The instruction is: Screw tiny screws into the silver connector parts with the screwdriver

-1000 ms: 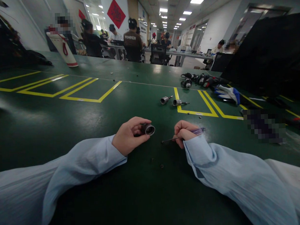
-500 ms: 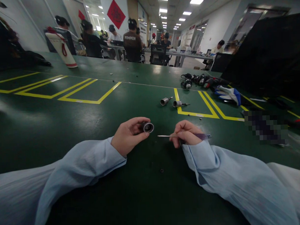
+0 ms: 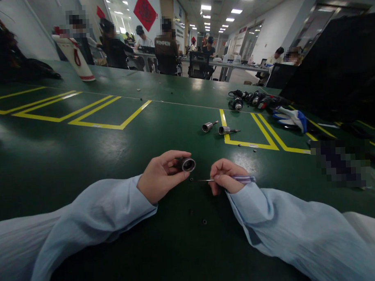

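Between the thumb and fingers of my left hand [image 3: 159,177] is a hollow metal cylinder [image 3: 188,164], its open round end facing me and to the right. My right hand [image 3: 227,177] grips a screwdriver [image 3: 244,179] with a clear purplish handle; the thin shaft points left. Its tip lies just below and right of the cylinder, apart from it. A small dark ring [image 3: 191,179] shows near that tip. Another small dark ring [image 3: 204,222] lies on the green table [image 3: 123,249] closer to me.
Two metal cup-shaped parts with thin stems [image 3: 208,126] lie beyond my hands, by yellow tape [image 3: 252,145]. Farther right are a cluster of dark metal parts [image 3: 238,104] and a blue-white glove [image 3: 289,118]. A white vase-like container [image 3: 75,58] stands back left. Several people sit behind.
The screwdriver and my right hand have moved slightly left and down in view. The cylinder has shifted a little right and down. The small ring near the screwdriver tip now shows clearly.
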`<state>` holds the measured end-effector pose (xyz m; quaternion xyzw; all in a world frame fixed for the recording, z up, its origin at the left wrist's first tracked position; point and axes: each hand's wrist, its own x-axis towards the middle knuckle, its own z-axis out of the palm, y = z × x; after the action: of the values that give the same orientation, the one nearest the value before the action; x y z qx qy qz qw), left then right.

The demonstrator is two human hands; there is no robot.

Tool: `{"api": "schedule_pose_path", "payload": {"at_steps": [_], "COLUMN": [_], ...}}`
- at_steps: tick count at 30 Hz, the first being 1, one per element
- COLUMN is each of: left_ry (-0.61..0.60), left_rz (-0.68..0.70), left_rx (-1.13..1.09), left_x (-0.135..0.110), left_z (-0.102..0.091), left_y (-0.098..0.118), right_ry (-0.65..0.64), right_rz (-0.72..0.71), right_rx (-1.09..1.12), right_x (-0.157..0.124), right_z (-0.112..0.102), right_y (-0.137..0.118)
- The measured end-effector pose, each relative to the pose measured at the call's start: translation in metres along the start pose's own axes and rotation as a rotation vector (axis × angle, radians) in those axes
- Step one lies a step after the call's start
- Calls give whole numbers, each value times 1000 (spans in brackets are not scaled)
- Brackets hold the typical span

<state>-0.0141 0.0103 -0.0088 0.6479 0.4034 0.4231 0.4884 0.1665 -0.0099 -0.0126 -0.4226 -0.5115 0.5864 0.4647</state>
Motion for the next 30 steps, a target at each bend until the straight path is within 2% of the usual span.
{"api": "schedule_pose_path", "payload": {"at_steps": [8,17,23,30], "left_ry": [-13,-32,-74,-119], "left_rz": [-17,-35,15,15], "left_rx": [58,49,42,87], "left_x": [2,2,-1,-1], "left_z": [0,-4,-2,-1], "left_y": [3,3,7,6], "right_ry": [-8,-151,-132,-35], "right_rz": [13,-98,-69,-17], "right_rx": [-94,-289,-272,-149], "right_x": [5,11,13,9], "right_z": [1,-3,-2,-3], "right_y": [1,2,3,-6]}}
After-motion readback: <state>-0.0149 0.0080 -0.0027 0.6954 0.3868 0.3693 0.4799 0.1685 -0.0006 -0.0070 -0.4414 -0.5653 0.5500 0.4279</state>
